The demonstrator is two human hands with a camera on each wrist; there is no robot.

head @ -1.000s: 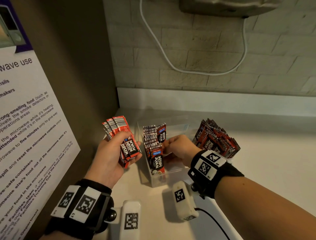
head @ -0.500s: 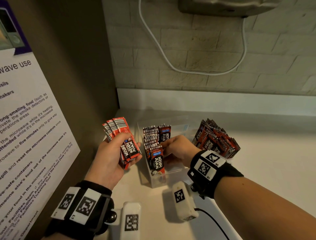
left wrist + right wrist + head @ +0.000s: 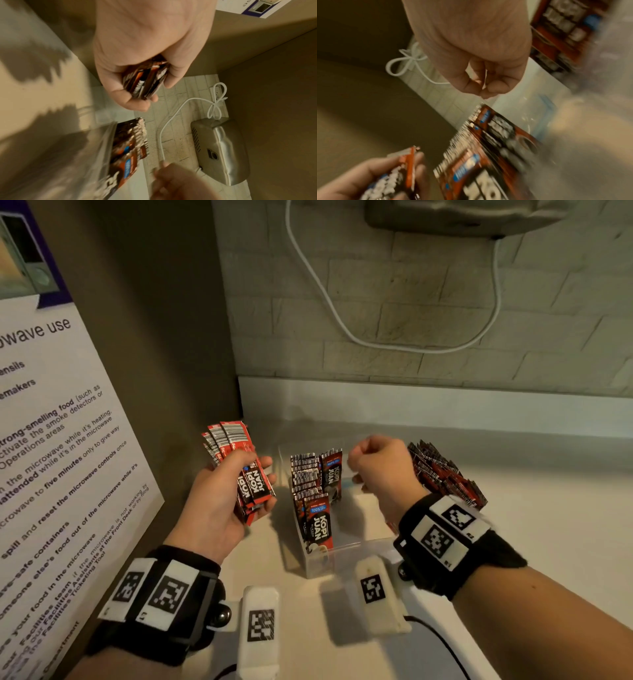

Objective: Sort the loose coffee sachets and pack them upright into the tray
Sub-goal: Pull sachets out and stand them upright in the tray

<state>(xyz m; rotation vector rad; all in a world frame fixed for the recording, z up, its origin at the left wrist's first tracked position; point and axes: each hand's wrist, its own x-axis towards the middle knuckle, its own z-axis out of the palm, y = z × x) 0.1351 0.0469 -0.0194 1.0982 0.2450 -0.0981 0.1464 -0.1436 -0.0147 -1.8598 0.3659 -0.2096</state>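
My left hand (image 3: 219,501) grips a fanned bundle of red and black coffee sachets (image 3: 241,463) left of the clear tray (image 3: 346,556); the left wrist view shows the bundle's (image 3: 145,82) ends between thumb and fingers. Several sachets (image 3: 317,484) stand upright along the tray's left side, blurred in the right wrist view (image 3: 488,148). My right hand (image 3: 380,467) hovers above the tray's right half, curled into a fist with nothing visible in it (image 3: 481,75). Behind my right wrist a second batch of sachets (image 3: 445,474) stands packed together.
A wall with a microwave notice (image 3: 61,460) closes in the left side. A white cable (image 3: 342,323) hangs on the brick wall under a metal wall unit (image 3: 221,150). The pale counter (image 3: 548,525) stretches off to the right.
My right hand has let go of the sachet it was setting in the tray and risen out of it, closing into a fist. The left hand and its bundle stayed put.
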